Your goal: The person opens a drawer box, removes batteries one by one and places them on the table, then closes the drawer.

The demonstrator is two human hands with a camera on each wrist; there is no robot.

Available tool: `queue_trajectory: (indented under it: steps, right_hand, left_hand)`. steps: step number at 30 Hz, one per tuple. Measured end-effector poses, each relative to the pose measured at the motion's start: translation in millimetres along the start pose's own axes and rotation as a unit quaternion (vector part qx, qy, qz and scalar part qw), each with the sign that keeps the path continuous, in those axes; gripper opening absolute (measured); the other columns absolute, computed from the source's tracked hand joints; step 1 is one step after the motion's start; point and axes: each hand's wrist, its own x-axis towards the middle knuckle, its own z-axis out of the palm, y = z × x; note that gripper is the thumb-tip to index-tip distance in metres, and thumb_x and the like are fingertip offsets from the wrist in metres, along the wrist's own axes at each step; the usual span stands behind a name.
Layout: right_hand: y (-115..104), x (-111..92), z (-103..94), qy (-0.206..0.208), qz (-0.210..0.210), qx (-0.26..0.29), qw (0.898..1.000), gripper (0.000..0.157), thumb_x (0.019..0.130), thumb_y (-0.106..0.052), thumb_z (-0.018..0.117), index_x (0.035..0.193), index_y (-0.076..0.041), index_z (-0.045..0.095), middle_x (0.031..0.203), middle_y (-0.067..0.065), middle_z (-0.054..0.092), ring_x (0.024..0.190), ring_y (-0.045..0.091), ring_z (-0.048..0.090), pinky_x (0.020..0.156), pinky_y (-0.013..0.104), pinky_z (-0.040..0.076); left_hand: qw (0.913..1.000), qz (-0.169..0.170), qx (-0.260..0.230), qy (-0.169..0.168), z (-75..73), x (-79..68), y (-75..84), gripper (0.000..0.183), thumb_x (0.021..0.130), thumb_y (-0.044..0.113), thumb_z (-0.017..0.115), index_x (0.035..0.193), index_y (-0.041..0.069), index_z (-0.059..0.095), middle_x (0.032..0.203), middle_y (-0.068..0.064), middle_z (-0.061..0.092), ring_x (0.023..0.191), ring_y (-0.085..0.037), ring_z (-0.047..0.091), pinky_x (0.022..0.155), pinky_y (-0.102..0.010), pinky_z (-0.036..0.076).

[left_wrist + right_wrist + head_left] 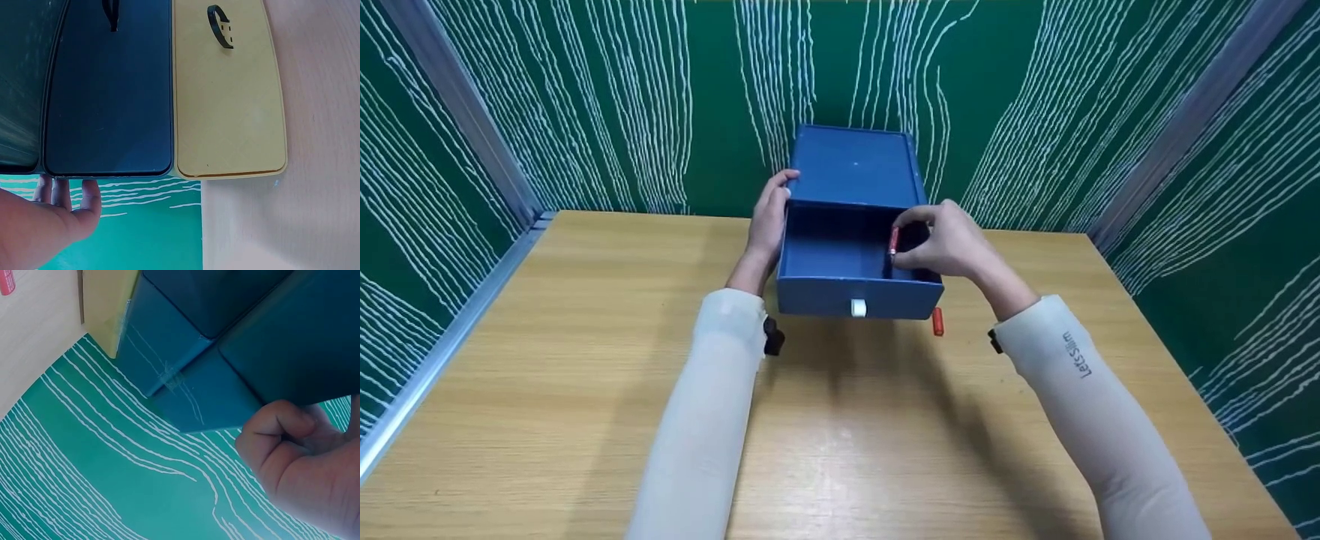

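Note:
A blue drawer unit [855, 161] stands near the back wall, its top drawer [859, 296] pulled out toward me, with a white knob on the front. My left hand [769, 221] holds the unit's left side; in the left wrist view its fingers [90, 197] are at the dark blue edge. My right hand [949, 240] reaches over the drawer's right wall and pinches a small red battery [894, 241] upright between thumb and fingers. The right wrist view shows that hand [304, 455] at the drawer, the battery hidden.
Another red battery [937, 322] lies on the wooden table [840, 450], right of the drawer front. Below the dark blue drawer section is a yellow one [230, 101] with a dark loop handle. Green walls [720, 150] with wavy white lines enclose the table.

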Motion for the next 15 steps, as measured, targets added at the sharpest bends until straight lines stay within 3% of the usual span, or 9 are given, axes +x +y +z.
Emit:
queue_trajectory:
  steps: [9, 15]
  right_hand:
    - [2.4, -3.6, -6.4, 0.028, -0.006, -0.015, 0.999, 0.041, 0.062, -0.038, 0.073, 0.099, -0.025, 0.061, 0.099, 0.005, 0.048, 0.094, 0.023, 0.038, 0.07, 0.036, 0.035]
    - [4.4, -6.2, -11.6, 0.031, -0.013, -0.004, 0.999, 0.044, 0.063, -0.039, 0.073, 0.102, -0.025, 0.06, 0.105, 0.005, 0.049, 0.097, 0.023, 0.038, 0.078, 0.041, 0.036]
  left_hand:
    - [0.9999, -0.007, -0.006, 0.004, -0.1, 0.6, -1.3, 0.038, 0.09, 0.014, 0.025, 0.122, 0.01, 0.045, 0.135, -0.002, 0.036, 0.118, -0.014, 0.035, 0.101, -0.031, 0.023]
    - [0.9999, -0.01, -0.003, -0.004, 0.5, -1.8, 0.8, 0.038, 0.091, 0.015, 0.024, 0.125, 0.011, 0.042, 0.137, -0.002, 0.033, 0.12, -0.015, 0.033, 0.103, -0.033, 0.021]
